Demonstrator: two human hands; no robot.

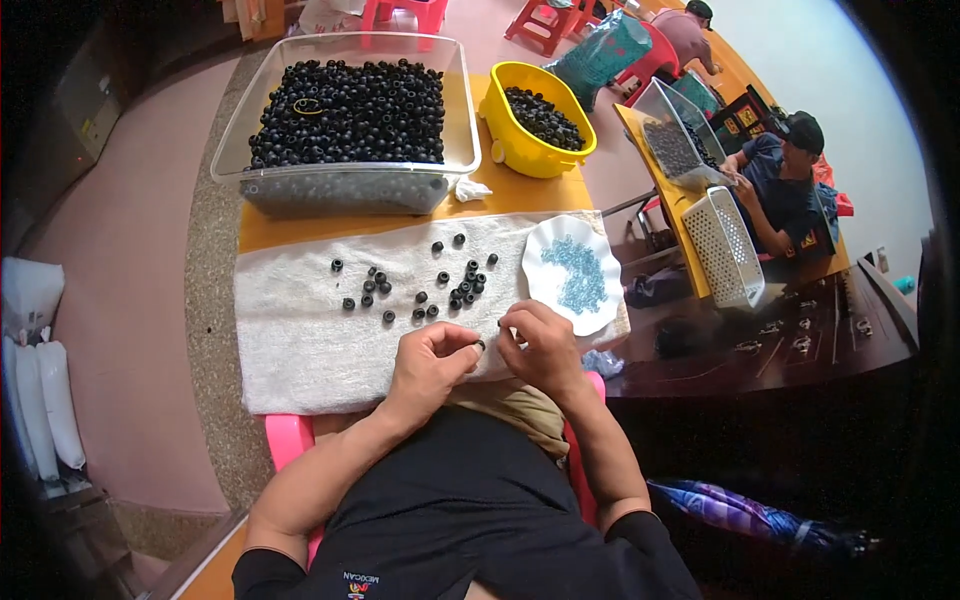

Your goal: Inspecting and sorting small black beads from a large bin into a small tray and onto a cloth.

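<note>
My left hand [430, 368] is closed, with a small black ring-like part [480, 344] pinched between thumb and fingertips. My right hand [543, 345] is close beside it, its fingertips together around a tiny dark piece [501, 322] that looks like another black part. Both hands are over the near edge of a white cloth [300, 340]. Loose black round parts with holes [381, 278] lie scattered on the cloth beyond my hands. To the right of them is a white wavy-rimmed dish [538, 240] holding many small, clear bluish pieces [580, 275].
A clear plastic bin [345, 190] full of black parts stands at the table's far side, beside a yellow tub [515, 150] of similar parts. Crumpled tissue [470, 190] lies between them. At right, a co-worker [790, 180] sits near a white perforated basket [722, 250].
</note>
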